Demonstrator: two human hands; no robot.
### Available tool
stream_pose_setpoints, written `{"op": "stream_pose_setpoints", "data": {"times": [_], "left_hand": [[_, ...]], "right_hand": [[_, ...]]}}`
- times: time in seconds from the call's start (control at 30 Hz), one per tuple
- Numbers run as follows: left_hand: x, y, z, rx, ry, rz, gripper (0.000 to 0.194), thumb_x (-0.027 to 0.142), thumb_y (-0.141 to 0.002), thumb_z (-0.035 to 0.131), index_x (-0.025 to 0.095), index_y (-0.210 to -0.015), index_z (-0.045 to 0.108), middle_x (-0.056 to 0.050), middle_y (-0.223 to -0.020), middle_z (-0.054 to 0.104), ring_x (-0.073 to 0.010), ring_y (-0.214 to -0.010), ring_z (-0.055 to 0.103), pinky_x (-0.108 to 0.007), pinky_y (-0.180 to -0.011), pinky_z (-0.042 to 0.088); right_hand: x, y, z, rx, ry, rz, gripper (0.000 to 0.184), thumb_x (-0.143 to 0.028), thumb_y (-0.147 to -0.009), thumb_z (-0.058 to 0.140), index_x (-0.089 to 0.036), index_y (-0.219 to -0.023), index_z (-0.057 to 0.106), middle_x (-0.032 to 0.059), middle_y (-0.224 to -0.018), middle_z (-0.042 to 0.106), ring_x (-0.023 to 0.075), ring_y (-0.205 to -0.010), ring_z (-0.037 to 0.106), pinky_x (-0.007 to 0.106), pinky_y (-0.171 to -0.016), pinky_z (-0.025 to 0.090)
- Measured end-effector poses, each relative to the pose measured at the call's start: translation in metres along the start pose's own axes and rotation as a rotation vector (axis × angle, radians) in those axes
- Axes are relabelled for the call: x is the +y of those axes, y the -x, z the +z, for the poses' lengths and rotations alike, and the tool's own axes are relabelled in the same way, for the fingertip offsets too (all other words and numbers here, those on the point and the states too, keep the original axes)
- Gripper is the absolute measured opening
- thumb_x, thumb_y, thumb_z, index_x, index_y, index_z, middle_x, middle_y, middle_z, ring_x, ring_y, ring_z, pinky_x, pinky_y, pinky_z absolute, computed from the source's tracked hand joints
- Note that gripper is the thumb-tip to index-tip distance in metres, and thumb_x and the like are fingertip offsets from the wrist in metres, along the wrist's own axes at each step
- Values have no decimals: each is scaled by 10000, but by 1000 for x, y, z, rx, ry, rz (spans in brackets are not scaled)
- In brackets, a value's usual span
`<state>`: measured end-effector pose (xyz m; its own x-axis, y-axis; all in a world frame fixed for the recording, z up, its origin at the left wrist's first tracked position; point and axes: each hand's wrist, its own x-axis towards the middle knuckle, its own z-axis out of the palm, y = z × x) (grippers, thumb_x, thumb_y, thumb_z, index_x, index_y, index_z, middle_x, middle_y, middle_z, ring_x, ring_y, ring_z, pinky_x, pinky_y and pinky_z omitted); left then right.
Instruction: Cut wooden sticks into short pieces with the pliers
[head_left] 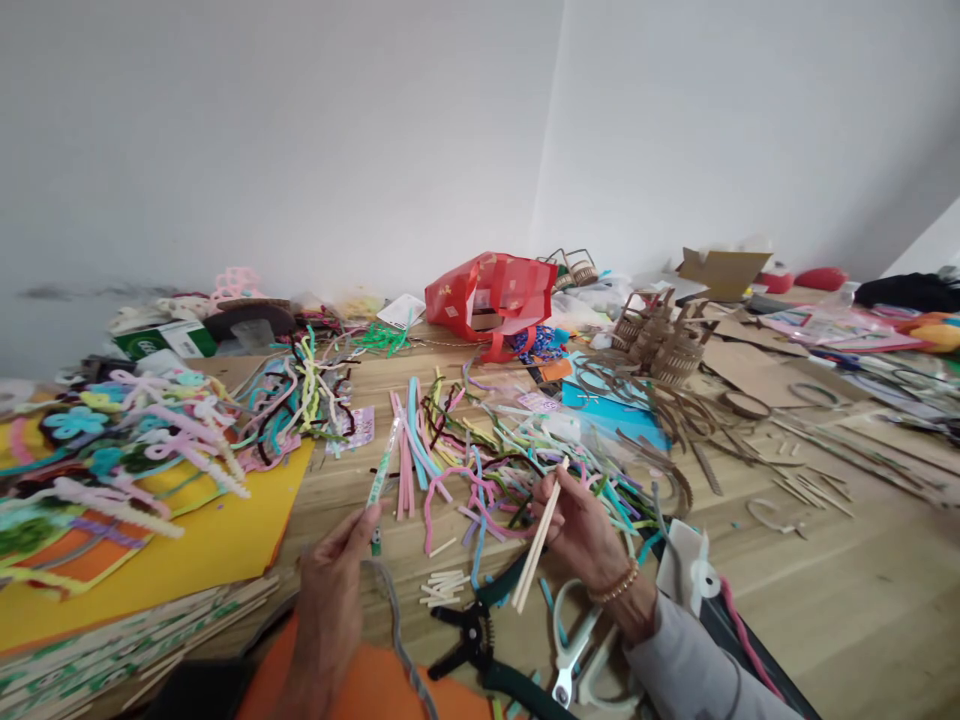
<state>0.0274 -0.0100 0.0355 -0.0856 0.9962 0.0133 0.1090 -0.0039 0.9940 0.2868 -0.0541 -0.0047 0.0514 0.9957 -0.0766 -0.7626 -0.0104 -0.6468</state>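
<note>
Pinched between the thumb and fingers of my left hand [336, 565] is a narrow white-and-green chopstick wrapper [384, 462], pointing up and away. My right hand [589, 535] grips a pair of pale wooden chopsticks [537, 552], slanted with their lower ends toward me. Below and between my hands lie dark wire-stripper pliers [474, 635] with green handles. White-handled scissors [566, 660] rest under my right wrist. A small pile of short cut sticks [444, 588] sits beyond the pliers. Colourful pipe cleaners [480, 480] spread out just past both hands.
More wrapped chopsticks [112, 650] lie at the near left, below a yellow sheet [262, 510] heaped with pipe-cleaner shapes. A red bag [469, 295] stands at the back by the wall. Small woven baskets [679, 350] and brown strips [701, 430] are on the right.
</note>
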Motion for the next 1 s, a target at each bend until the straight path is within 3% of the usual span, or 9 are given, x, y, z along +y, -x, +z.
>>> {"op": "stream_pose_setpoints", "data": {"times": [0.1, 0.23, 0.37, 0.43, 0.53, 0.63, 0.77, 0.87, 1.0], "left_hand": [[15, -8, 8, -137, -116, 37, 259, 421, -728, 648, 191, -802, 742, -41, -803, 746, -287, -940, 638, -351, -841, 480], [31, -30, 35, -283, -430, 367, 251, 352, -811, 586, 185, -873, 763, -70, -824, 755, -232, -767, 656, -321, -761, 479], [51, -42, 82, -316, -671, 634, 299, 270, -907, 476, 206, -1075, 715, -92, -1003, 744, -219, -908, 666, -332, -875, 456], [60, -38, 104, -448, -656, 709, 404, 206, -889, 495, 201, -1284, 577, -109, -1247, 647, -234, -1082, 619, -363, -964, 432], [64, -24, 120, -747, -533, 854, 812, 213, -802, 632, 198, -1499, 215, -117, -1556, 263, -261, -1412, 276, -421, -1133, 274], [56, -12, 110, -845, -480, 763, 717, 312, -888, 545, 232, -1504, 188, -99, -1565, 245, -243, -1430, 230, -430, -1153, 234], [34, -8, 78, -670, -433, 489, 414, 416, -927, 446, 180, -1248, 558, -121, -1268, 601, -256, -1181, 542, -400, -1022, 393], [19, -3, 58, -804, -328, 225, 413, 481, -919, 416, 160, -848, 666, -54, -803, 689, -182, -732, 637, -292, -720, 496], [10, 16, 46, -942, -116, -55, 390, 498, -873, 488, 152, -782, 643, -10, -652, 643, -122, -552, 571, -215, -538, 434]], "right_hand": [[3, 4, 7, -72, 35, 59, 366, -455, -835, 640, -165, -624, 567, -68, -532, 400, 39, -388, 275, 156, -373, 319], [10, 8, 13, -141, 89, 113, 383, -471, -836, 630, -157, -621, 582, -60, -527, 418, 33, -361, 276, 161, -350, 299], [18, 10, 14, -166, 138, 131, 419, -477, -859, 600, -148, -600, 598, -57, -462, 392, 44, -353, 315, 161, -349, 312], [20, 10, 13, -163, 153, 128, 420, -479, -859, 598, -146, -602, 604, -57, -449, 393, 46, -348, 327, 160, -348, 319], [23, 9, 8, -141, 160, 96, 387, -478, -846, 612, -155, -633, 614, -42, -482, 466, 52, -361, 376, 157, -352, 355], [23, 7, 3, -119, 165, 79, 363, -482, -846, 613, -155, -688, 634, -31, -507, 517, 69, -388, 448, 168, -386, 428], [22, 7, 3, -116, 187, 93, 334, -459, -856, 622, -138, -771, 659, -21, -552, 558, 75, -424, 521, 168, -421, 474], [20, 11, 8, -132, 221, 114, 333, -450, -858, 630, -126, -791, 667, -19, -560, 559, 76, -451, 549, 163, -442, 487], [23, 17, 17, -158, 287, 135, 332, -452, -845, 652, -123, -805, 678, -12, -576, 589, 83, -476, 578, 174, -474, 501]]}}
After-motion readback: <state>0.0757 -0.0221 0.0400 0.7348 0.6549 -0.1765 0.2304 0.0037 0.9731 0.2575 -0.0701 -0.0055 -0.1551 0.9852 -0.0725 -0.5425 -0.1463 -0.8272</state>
